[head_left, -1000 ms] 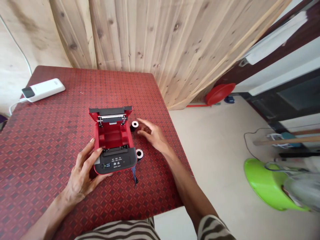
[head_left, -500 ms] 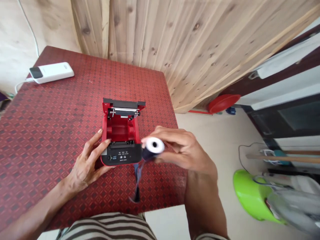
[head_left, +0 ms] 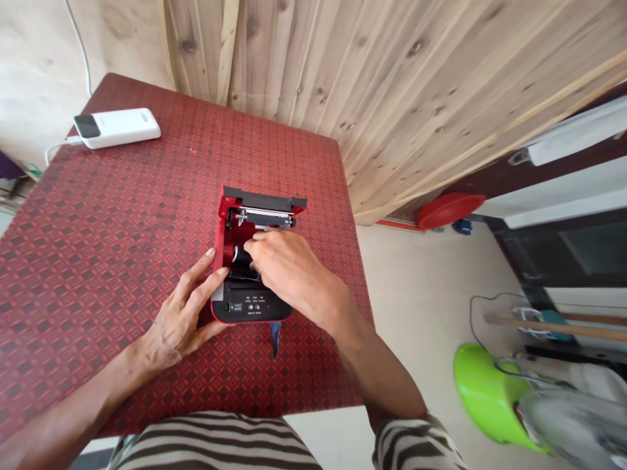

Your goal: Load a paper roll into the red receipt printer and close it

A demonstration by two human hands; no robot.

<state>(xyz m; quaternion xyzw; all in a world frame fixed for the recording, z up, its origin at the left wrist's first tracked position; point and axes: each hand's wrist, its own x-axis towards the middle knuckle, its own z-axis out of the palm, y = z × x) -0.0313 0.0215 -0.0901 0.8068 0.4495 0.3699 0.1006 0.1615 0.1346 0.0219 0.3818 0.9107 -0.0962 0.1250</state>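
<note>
A red and black portable printer [head_left: 252, 307] lies on the table with its lid [head_left: 264, 199] raised. My left hand [head_left: 181, 313] grips its left side, with fingers on the edge and the thumb near the lower front corner. Inside the red compartment sits a small dark roll [head_left: 241, 256] with a white end. My right hand [head_left: 284, 264] reaches into the compartment from the right, its fingers closed on the roll. The hand covers the roll's right part. A dark strip [head_left: 275, 339] sticks out below the printer's front edge.
The table [head_left: 161, 215] has a red patterned top. A white power bank [head_left: 120, 127] with a cable lies at its far left. Wooden planks [head_left: 313, 72] rise behind. On the floor at right stand a red basin [head_left: 448, 210] and a green bucket [head_left: 482, 391].
My right hand has moved left with the roll, from beside the printer into its compartment. My left hand stays on the printer. The view has shifted slightly.
</note>
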